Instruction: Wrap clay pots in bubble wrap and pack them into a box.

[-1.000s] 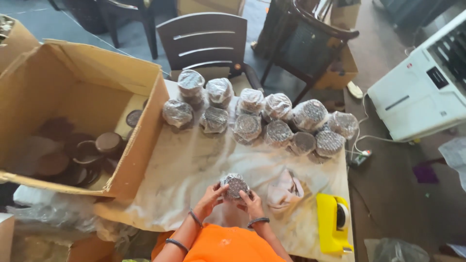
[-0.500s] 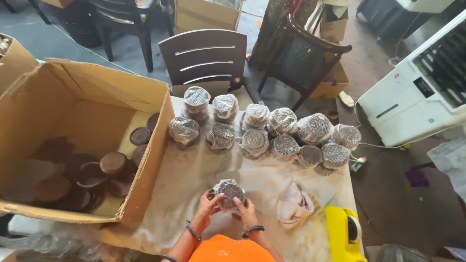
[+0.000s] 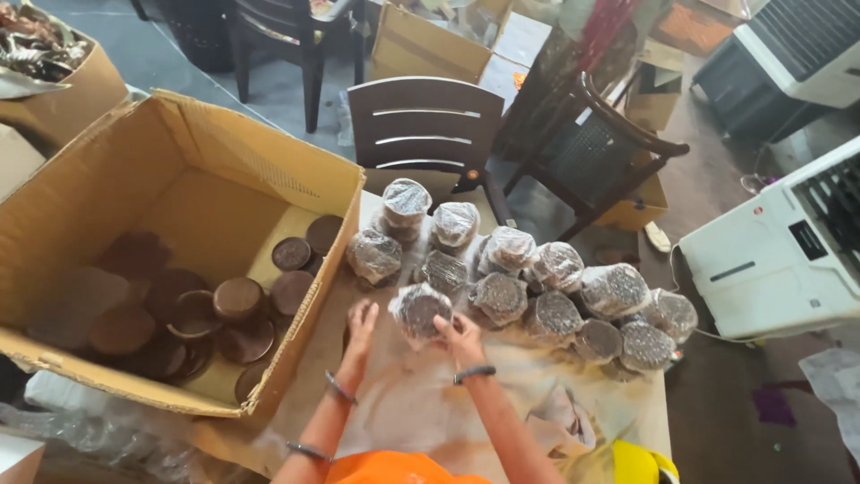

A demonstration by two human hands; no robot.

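Moved: both hands have carried the wrapped bundle (image 3: 419,311) forward, up to the row of wrapped bundles (image 3: 537,291).
Right hand (image 3: 463,339): fingers curled on the bundle's right side.
Left hand (image 3: 360,324): open, just left of it.
Room: bare table covering (image 3: 421,403) nearer the person; cardboard box (image 3: 179,170) walls the left edge.

- The wrapped bundle (image 3: 418,311) beside the cardboard box (image 3: 215,148) is showing dark brown with pale speckles under clear, glinting film.
- The cardboard box is showing plain tan — its round lids (image 3: 238,298) are lying dark brown inside.
- The wrapped bundles (image 3: 555,309) farther from the box are sharing that speckled brown-and-silver look.
- The table cover (image 3: 421,403) by the box is looking pale beige, faintly stained.
- The chair (image 3: 425,134) behind the box is showing dark brown slats.
- The sleeve (image 3: 394,468) is glowing orange — the object (image 3: 632,463) far from the box, yellow.
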